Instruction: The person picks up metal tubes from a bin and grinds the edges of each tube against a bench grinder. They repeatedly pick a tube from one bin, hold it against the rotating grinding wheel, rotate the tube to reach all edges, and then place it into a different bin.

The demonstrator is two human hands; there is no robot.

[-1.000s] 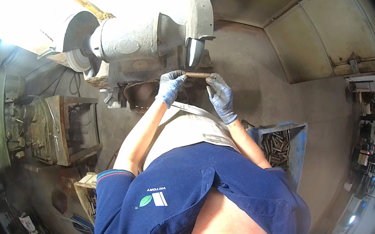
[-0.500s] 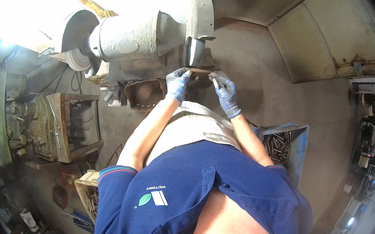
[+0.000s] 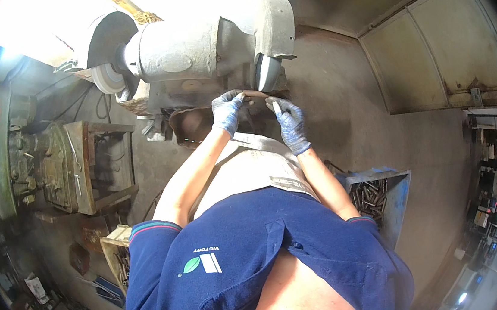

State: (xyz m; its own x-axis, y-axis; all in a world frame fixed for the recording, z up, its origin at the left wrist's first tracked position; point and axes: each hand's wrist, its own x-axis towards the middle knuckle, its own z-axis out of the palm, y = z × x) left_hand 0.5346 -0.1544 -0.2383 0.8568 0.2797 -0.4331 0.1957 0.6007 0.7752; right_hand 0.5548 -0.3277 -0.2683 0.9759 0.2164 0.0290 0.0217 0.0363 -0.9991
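Note:
My left hand [image 3: 227, 112], in a blue-grey work glove, pinches the left end of a short brown metal rod [image 3: 255, 94]. The right end of the rod is between the fingers of my right hand [image 3: 289, 123], gloved the same way. Held nearly level, the rod sits just below the right wheel [image 3: 268, 73] of a grey bench grinder [image 3: 180, 50]. Whether rod and wheel touch, I cannot tell. The grinder's left side carries a pale round wheel [image 3: 108, 79] beside a dark guard.
A blue bin [image 3: 400, 199] of short metal rods stands by my right elbow. At my left is a pale box [image 3: 113, 254] with similar pieces. Farther left is a greenish machine [image 3: 50, 167] on a metal frame. Metal panels [image 3: 432, 54] stand at the far right.
Both hands have shifted slightly left with the rod, relative to the grinder wheel. The view has moved a little, so the grinder appears farther right.

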